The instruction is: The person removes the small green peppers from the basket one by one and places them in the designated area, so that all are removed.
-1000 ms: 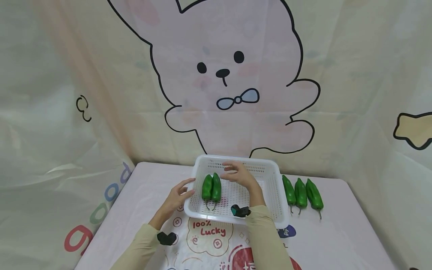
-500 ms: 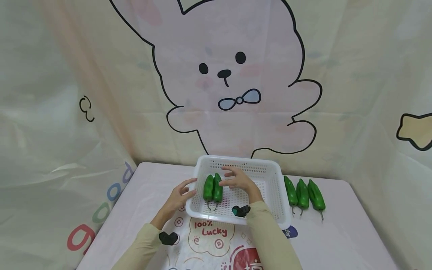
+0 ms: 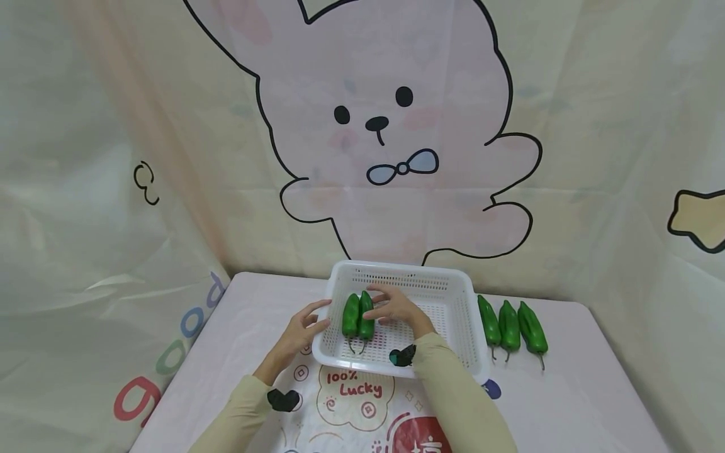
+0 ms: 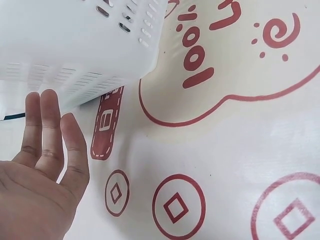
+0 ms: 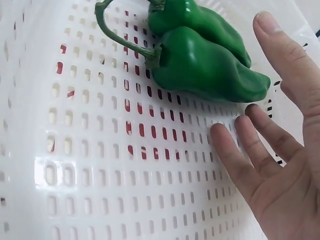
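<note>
Two green peppers lie side by side in the left part of a white plastic basket [image 3: 419, 270]: the left pepper [image 3: 350, 316] and the right pepper [image 3: 367, 329]. My right hand [image 3: 399, 308] hovers over the basket just right of that second pepper. In the right wrist view its fingers are spread, thumb above and fingertips close to the nearer pepper [image 5: 200, 70], without a grip on it. My left hand [image 3: 297, 330] is at the basket's left side; in the left wrist view its fairly straight fingers reach the basket's outer wall [image 4: 85, 40]. Whether they press it is unclear.
Three more green peppers [image 3: 510, 327] lie in a row on the table, right of the basket. The tabletop [image 3: 583, 390] bears a printed white cover. Behind it hangs a cloth wall [image 3: 238, 163] with a cartoon figure. A black band [image 3: 283, 400] sits at the left wrist.
My right hand has moved left and slightly down, closer to the right pepper in the basket. The left hand stays at the basket's side. The whole view has shifted a little.
</note>
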A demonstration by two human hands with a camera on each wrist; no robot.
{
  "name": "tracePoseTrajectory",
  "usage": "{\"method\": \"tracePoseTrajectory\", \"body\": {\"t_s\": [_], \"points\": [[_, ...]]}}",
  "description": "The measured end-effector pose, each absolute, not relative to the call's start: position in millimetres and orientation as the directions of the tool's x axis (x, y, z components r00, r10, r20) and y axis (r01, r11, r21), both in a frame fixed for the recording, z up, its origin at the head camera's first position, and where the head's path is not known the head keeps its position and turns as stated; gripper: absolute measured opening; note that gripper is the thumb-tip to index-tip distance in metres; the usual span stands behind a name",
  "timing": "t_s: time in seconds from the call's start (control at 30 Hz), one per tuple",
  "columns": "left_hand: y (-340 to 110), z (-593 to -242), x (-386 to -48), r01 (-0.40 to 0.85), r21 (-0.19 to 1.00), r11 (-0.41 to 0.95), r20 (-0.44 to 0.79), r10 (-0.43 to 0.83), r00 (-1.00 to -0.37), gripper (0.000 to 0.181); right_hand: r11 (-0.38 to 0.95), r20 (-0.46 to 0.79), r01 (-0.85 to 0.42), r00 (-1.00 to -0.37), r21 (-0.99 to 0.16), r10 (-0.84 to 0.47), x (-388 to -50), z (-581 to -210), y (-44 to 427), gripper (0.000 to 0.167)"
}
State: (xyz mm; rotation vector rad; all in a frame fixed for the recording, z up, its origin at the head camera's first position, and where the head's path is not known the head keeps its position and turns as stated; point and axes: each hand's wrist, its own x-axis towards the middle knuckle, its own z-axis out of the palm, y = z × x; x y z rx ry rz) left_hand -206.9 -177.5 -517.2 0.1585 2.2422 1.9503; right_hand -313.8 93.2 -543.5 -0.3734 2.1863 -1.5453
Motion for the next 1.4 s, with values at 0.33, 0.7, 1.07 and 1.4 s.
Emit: {"method": "tracePoseTrajectory", "body": {"t_s": [0.33, 0.7, 1.07, 1.4], "points": [[-182, -547, -221, -0.044, 0.986, 0.162, -0.072, 0.172, -0.982, 0.055, 0.352, -0.200, 0.033, -0.871, -0.935, -0.450, -318, -551, 84, 0.082], [-180, -540, -219, -0.032, 0.988, 0.153, -0.060, 0.184, -0.981, 0.054, 0.350, -0.212, 0.058, -0.882, -0.935, -0.421, -318, -548, 78, 0.079], [-182, -545, -221, -0.047, 0.988, 0.150, -0.072, 0.172, -0.982, 0.056, 0.279, -0.222, 0.107, -0.878, -0.954, -0.425, -321, -551, 84, 0.076], [-181, -545, -222, -0.056, 0.983, 0.177, -0.085, 0.160, -0.984, 0.054, 0.256, -0.221, 0.116, -0.873, -0.960, -0.435, -320, -543, 87, 0.080]]}}
